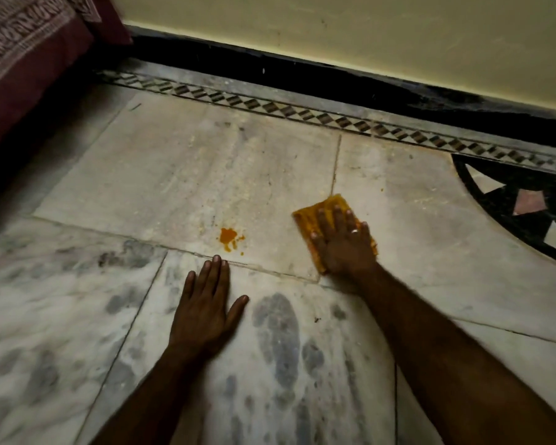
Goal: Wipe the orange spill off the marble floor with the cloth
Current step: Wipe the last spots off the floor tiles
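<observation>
A small orange spill [229,238] with a few splashes lies on the pale marble floor [180,175], near a tile joint. To its right, my right hand [344,244] lies flat on a folded orange-yellow cloth [308,216], fingers spread, pressing it onto the floor. The cloth sits about a hand's width from the spill and does not touch it. My left hand [206,306] rests flat on the floor just below the spill, fingers together, thumb out, holding nothing.
A dark red patterned bedcover [23,69] hangs at the upper left. A black skirting [302,72] and yellow wall run along the back, with a chequered inlay strip [302,112]. A dark inlaid floor pattern [520,203] lies at the right.
</observation>
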